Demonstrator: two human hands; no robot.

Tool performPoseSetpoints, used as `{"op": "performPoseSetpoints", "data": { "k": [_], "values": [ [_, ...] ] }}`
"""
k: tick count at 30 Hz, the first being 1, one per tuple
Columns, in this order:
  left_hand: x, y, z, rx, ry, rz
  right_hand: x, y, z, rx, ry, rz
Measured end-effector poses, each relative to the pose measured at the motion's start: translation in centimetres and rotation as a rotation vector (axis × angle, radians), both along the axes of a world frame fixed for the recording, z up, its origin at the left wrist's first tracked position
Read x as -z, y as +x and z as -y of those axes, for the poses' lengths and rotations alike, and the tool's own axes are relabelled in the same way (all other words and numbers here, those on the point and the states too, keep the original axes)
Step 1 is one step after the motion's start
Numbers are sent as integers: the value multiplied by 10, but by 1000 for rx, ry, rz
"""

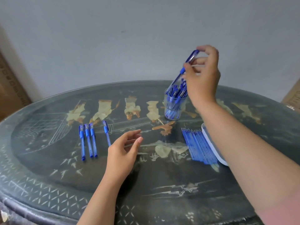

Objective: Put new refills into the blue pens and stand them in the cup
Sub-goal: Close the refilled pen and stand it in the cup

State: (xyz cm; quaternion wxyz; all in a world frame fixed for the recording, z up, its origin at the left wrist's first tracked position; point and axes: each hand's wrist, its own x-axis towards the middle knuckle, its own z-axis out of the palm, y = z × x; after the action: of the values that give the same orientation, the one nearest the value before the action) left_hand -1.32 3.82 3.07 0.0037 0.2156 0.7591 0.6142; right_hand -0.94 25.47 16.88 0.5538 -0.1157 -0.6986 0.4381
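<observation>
My right hand pinches a capped blue pen by its upper end, tilted, with its lower tip among the pens in the clear cup. The cup stands at the table's far middle and holds several blue pens. Several more blue pens lie side by side at the left, one slightly apart. My left hand hovers over the table just right of that pen, fingers relaxed, holding nothing. A row of blue refills lies at the right, beside my right forearm.
The dark oval table has inlaid figures under glass. A white tray, partly hidden by my right forearm, sits right of the refills. A grey wall is behind, with cardboard boxes at the far left and right edges.
</observation>
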Motion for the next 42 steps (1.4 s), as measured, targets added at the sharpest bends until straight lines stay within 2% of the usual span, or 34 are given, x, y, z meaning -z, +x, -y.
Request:
{"op": "performPoseSetpoints", "data": {
  "k": [3, 11, 17, 24, 28, 32, 34, 36, 38, 42],
  "values": [
    [3, -1, 0, -2, 11, 15, -9, -15, -14, 68, 60, -19],
    [6, -5, 2, 0, 9, 14, 27, -30, -35, 138, 201, 345],
    [8, -6, 1, 8, -10, -6, 36, -42, -45, 170, 229, 489],
    [7, -9, 1, 11, -32, -15, 39, -52, -53, 275, 390, 680],
    [6, -8, 0, 16, -35, -11, 39, -52, -52, 264, 407, 655],
    [3, -3, -1, -15, 22, -17, 37, -39, -37, 269, 445, 459],
    [0, 0, 2, -46, 50, -30, 39, -29, -10, 253, 487, 306],
    [-4, 2, 8, -105, 95, -44, 50, -22, 26, 198, 512, 234],
    [-8, 4, 18, -218, 155, -69, 70, -20, 64, 67, 466, 329],
    [-7, 2, 46, -505, 239, -99, 115, -24, 123, -144, 299, 686]
  ]
}}
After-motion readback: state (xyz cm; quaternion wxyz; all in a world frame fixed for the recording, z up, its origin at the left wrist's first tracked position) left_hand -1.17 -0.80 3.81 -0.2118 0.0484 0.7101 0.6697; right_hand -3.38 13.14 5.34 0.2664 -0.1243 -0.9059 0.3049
